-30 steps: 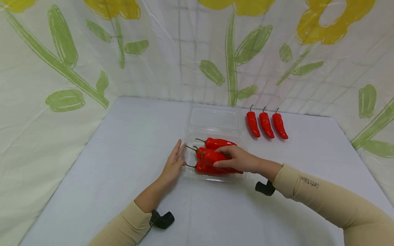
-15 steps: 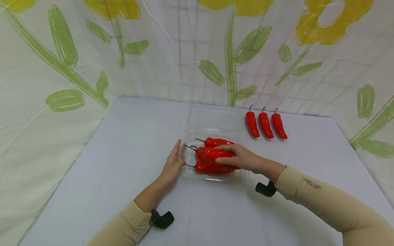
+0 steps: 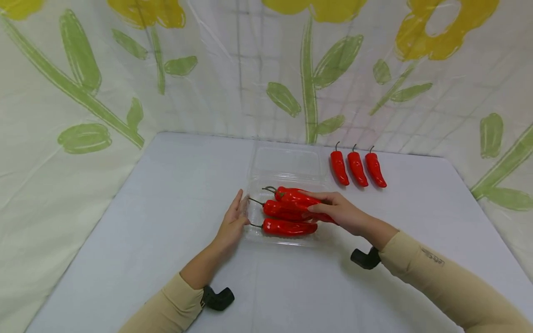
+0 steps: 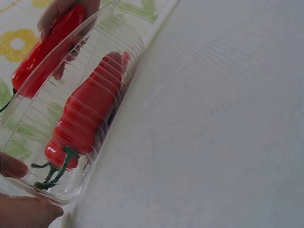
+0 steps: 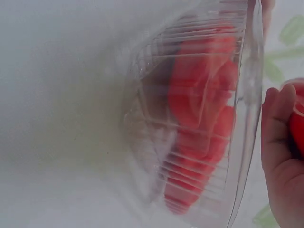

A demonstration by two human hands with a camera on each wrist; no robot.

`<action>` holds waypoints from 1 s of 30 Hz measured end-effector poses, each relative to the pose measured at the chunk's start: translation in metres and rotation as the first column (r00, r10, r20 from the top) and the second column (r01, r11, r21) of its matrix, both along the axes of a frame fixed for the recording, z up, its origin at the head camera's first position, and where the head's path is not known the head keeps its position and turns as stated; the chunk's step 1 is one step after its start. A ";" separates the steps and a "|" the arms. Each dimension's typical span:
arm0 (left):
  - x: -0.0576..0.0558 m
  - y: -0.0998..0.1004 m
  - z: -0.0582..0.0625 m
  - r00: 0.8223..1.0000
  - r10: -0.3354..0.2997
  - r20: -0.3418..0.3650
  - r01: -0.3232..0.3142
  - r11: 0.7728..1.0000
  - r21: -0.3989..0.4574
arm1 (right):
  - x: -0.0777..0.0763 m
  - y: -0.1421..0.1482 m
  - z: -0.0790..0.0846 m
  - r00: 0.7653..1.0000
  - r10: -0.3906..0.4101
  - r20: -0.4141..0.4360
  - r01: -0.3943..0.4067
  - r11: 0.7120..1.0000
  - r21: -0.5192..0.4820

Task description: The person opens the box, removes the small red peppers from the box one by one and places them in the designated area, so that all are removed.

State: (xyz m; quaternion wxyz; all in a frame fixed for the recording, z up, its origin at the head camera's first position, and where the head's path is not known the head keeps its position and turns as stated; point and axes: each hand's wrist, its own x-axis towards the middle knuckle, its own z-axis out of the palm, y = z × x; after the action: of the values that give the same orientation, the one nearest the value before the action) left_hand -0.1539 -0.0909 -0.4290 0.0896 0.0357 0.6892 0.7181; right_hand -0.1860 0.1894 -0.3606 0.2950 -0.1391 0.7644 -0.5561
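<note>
A clear plastic clamshell box (image 3: 272, 241) lies with its lid folded back. Against its left end rests my left hand (image 3: 232, 225), fingers extended along the wall and thumb by the front corner. Inside, a red chili pepper (image 3: 287, 227) lies along the front, with another red chili pepper (image 3: 276, 210) behind it. My right hand (image 3: 345, 212) grips a further red chili pepper (image 3: 296, 198) near its tip end, between thumb and fingers. In the left wrist view, this held pepper (image 4: 50, 47) shows beyond the box wall. In the head view it overlaps one more pepper at the back, mostly hidden.
Three red chili peppers (image 3: 356, 169) lie side by side at the back right of the white table (image 3: 187, 185), stems pointing away. The transparent lid (image 3: 287, 160) lies flat behind the box. A curtain (image 3: 220, 106) with painted flowers hangs behind the table.
My right hand has carried its chili pepper from over the front peppers toward the back of the box, uncovering the front and middle ones. The left hand has stayed at the box's left end.
</note>
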 end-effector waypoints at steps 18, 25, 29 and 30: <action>0.001 0.000 0.000 1.000 0.007 0.009 -0.007 1.000 -0.014 | -0.003 0.027 -0.007 0.971 -0.240 -0.015 0.240 0.970 -0.025; 0.001 0.000 0.000 1.000 0.004 -0.001 -0.004 1.000 -0.014 | -0.003 0.036 -0.006 0.957 -0.286 -0.050 0.286 0.958 -0.006; 0.000 0.000 0.000 1.000 0.003 -0.003 -0.003 1.000 -0.009 | -0.003 0.041 -0.006 0.938 -0.339 -0.071 0.339 0.941 -0.011; 0.000 0.000 0.000 1.000 0.002 -0.004 -0.002 1.000 -0.009 | -0.002 0.043 -0.006 0.933 -0.352 -0.080 0.352 0.936 -0.013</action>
State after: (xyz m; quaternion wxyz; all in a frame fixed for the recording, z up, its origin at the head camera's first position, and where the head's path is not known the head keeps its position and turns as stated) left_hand -0.1538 -0.0908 -0.4286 0.0876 0.0361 0.6926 0.7151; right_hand -0.1884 0.2326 -0.3669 0.1598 -0.0221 0.7888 -0.5931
